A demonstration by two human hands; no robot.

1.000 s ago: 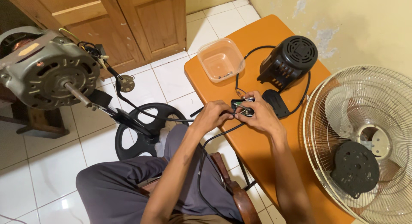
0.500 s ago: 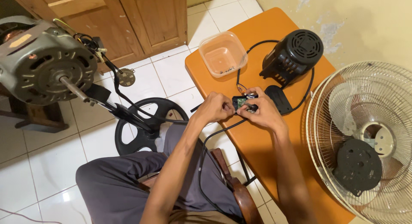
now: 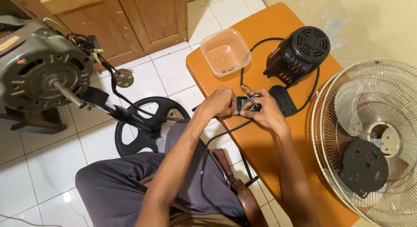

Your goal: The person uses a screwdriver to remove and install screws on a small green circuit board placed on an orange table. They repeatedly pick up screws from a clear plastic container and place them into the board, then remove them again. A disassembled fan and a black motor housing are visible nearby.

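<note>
Pinching a small black switch block between our left hand and right hand — thin wires at its top, black cable trailing below.

Yellowish label on motor housing

Soft, even indoor light fills the frame, bright enough to read detail everywhere. The white floor tiles at lower left carry a mild sheen, no harsh glare. Shadows are faint, lying close under the orange table. Focus is sharp at centre; wide-angle stretch bends the motor at upper left.
</note>
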